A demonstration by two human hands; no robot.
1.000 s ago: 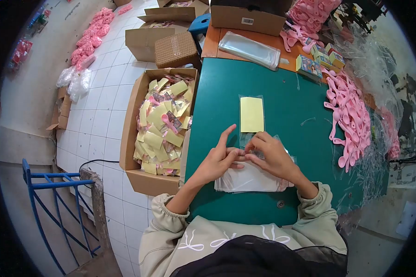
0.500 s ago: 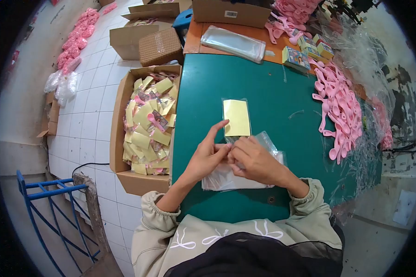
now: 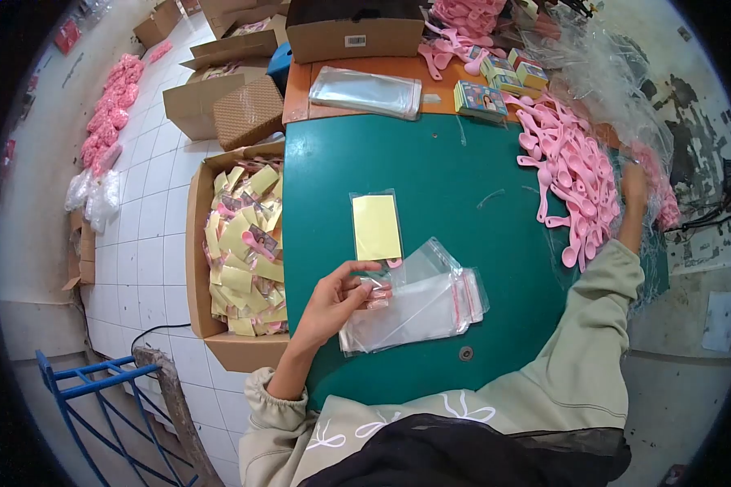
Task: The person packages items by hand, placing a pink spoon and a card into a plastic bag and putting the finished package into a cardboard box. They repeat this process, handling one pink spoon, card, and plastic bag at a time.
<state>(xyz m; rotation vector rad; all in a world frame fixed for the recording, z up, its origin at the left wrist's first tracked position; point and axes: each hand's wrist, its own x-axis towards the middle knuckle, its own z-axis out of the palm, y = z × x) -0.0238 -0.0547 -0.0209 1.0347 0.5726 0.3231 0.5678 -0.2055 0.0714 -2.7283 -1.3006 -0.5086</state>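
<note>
My left hand [image 3: 339,302] is closed, thumb and fingers curled together at a clear plastic bag [image 3: 379,294] with reddish patches in it. Beneath lies a stack of clear plastic bags [image 3: 430,312] with red-edged flaps, fanned on the green table. Just beyond my left fingertips rests a packed pouch [image 3: 377,227] showing a pale yellow card, a bit of pink at its lower edge. My right hand [image 3: 634,188] reaches far right, past the pile of pink spoons [image 3: 573,174], to the crumpled clear plastic; its fingers are hard to make out.
A cardboard box [image 3: 196,252] full of packed yellow-card pouches stands left of the green table [image 3: 325,162]. At the back lie a stack of clear sleeves [image 3: 365,91] and small stacks of printed cards [image 3: 479,101]. Loose clear plastic [image 3: 625,89] heaps at the right. A blue metal frame [image 3: 97,377] stands lower left.
My right hand has left my left hand and swung far right to beyond the spoon pile. My left hand stays over the bags. The whole view has shifted slightly.
</note>
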